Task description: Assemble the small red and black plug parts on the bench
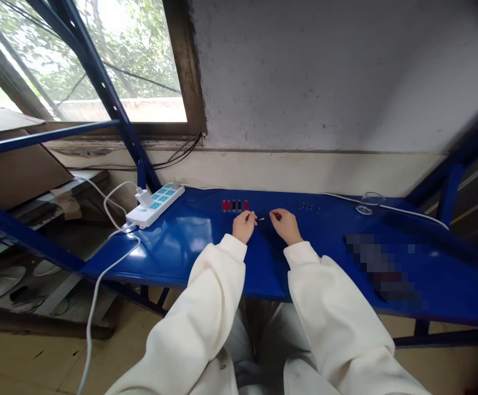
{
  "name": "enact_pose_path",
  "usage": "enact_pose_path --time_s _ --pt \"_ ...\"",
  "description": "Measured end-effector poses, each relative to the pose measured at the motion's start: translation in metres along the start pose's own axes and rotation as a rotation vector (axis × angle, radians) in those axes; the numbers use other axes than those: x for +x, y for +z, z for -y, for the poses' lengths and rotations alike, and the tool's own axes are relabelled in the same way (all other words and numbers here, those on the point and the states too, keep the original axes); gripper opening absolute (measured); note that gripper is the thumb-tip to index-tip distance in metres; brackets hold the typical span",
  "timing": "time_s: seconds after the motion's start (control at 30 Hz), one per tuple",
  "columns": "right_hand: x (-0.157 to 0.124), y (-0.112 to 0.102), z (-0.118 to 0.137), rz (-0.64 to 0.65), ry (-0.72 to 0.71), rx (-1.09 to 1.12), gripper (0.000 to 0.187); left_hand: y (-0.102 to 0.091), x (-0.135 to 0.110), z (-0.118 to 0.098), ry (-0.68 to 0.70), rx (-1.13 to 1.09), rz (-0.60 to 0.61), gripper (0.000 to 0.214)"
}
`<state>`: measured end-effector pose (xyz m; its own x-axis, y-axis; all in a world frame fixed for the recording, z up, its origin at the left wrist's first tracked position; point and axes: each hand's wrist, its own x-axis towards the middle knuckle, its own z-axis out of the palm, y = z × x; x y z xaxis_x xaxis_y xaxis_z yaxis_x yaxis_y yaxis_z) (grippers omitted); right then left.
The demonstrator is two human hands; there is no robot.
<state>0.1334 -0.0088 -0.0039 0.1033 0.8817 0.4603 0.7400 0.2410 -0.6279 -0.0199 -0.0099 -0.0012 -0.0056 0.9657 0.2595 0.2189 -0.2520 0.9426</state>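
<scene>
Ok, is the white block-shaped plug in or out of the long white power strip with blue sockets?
In, it appears: the plug stands against the power strip, with no gap visible between them.

Two thick, off-white, long fabric sleeves cover the arms: the left sleeve [195, 302] and the right sleeve [333, 307], both loose and broad, with soft folds and a matt, plain surface. At their far ends they narrow to off-white fabric cuffs, the left cuff [235, 247] and the right cuff [300, 253], close around the wrists. The left hand [244, 226] and right hand [286, 225] are bare. At the near edge, the off-white garment's front hangs open in a left panel [219, 376] and a right panel [300, 378]; the left one bears a small round button-like spot [223, 366]. Grey trousers [278, 323] show between the sleeves, partly in shadow.
</scene>
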Motion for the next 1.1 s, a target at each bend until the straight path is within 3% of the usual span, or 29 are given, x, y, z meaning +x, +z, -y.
enact_pose_path --time_s 0.3,1.1 --pt "-0.0028 0.0069 -0.0013 0.07 -0.05 -0.037 0.021 -0.0024 0.0011 0.0035 -0.032 -0.075 -0.077 0.023" --pt "-0.0037 0.0057 0.0011 0.101 -0.039 -0.024 0.019 -0.0023 0.0004 0.0012 -0.002 0.02 -0.078 0.025"
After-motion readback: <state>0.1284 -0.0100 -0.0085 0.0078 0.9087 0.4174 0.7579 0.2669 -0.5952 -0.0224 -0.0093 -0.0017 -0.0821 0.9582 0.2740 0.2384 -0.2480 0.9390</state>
